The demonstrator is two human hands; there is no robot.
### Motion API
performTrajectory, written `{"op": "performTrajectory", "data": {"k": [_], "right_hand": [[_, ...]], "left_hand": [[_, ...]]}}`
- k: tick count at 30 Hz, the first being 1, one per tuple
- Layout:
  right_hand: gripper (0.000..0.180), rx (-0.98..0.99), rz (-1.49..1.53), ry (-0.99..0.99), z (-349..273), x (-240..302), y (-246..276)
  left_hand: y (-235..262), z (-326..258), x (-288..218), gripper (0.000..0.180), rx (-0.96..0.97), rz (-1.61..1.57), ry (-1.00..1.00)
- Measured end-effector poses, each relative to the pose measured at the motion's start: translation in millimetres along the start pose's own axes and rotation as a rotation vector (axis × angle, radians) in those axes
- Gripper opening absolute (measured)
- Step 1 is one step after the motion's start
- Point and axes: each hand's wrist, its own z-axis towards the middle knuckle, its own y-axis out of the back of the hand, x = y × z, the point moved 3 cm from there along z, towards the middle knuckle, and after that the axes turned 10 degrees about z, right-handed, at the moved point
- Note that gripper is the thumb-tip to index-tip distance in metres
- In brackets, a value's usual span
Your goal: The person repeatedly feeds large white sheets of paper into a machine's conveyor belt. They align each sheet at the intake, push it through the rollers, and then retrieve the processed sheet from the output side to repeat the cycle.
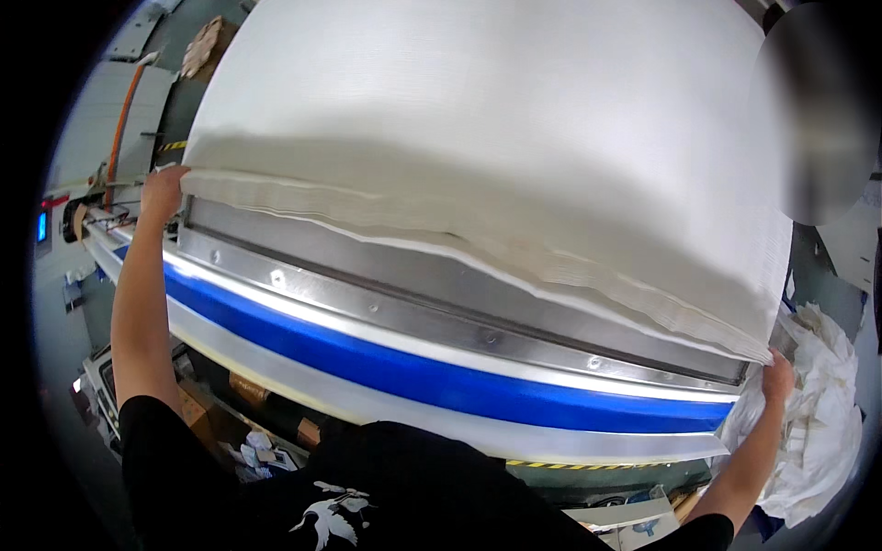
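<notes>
While the stack of white fabric sheets (496, 156) lies crosswise, its near corners are pinched by the left hand (163, 191) and right hand (777, 376)

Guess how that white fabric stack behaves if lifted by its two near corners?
Probably floppy: the stack shows many thin layers with a wavy edge, sagging between the left hand and right hand. Likely heavy, given its spread. Layers may slide apart.
</notes>
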Motion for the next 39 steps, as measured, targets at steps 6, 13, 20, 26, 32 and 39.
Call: {"op": "performTrajectory", "data": {"k": [6,13,20,26,32,39], "right_hand": [[0.036,0.101,-0.063,0.052,-60.3,-49.0,33.0],[0.029,0.311,-0.154,0.117,-122.8,-49.9,-20.3],[0.020,0.566,-0.368,0.250,-165.9,-52.7,-96.4],[0.027,0.543,-0.431,0.230,-166.4,-52.7,-116.1],[0.017,0.662,-0.317,-0.001,-169.6,-19.3,-113.1],[0.016,0.560,-0.249,0.036,-175.6,-13.6,-128.3]], "left_hand": [[35.6,-42.1,37.1,0.025,0.100,-0.063,-0.042],[-50.9,-128.3,23.1,0.025,0.308,0.197,-0.350],[-98.7,-164.4,-36.8,0.021,0.789,0.432,-0.489],[-135.4,-161.6,-55.1,0.031,0.902,0.366,-0.326],[-121.7,-155.7,-11.6,0.024,0.670,0.363,0.089],[-78.8,-143.3,15.3,0.022,0.438,0.096,0.399]]}}
